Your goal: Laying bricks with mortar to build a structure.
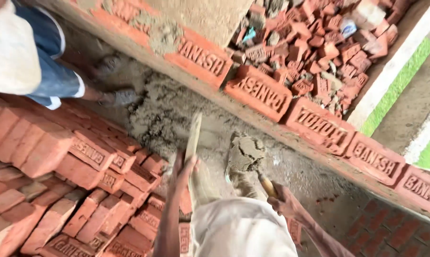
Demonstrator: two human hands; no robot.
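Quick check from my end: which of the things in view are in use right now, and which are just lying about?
In use:
- right hand holding the trowel loaded with mortar
- left hand holding a flat wooden strip
- brick course
- mortar heap

Lying about:
- stacked bricks
- broken brick rubble
- another person's feet

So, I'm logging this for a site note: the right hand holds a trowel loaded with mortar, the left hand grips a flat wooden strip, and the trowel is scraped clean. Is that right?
Not quite. The head view shows the trowel carrying a heap of grey mortar, not scraped clean. The rest stands: the right hand holds its wooden handle, and the left hand grips the flat wooden strip.
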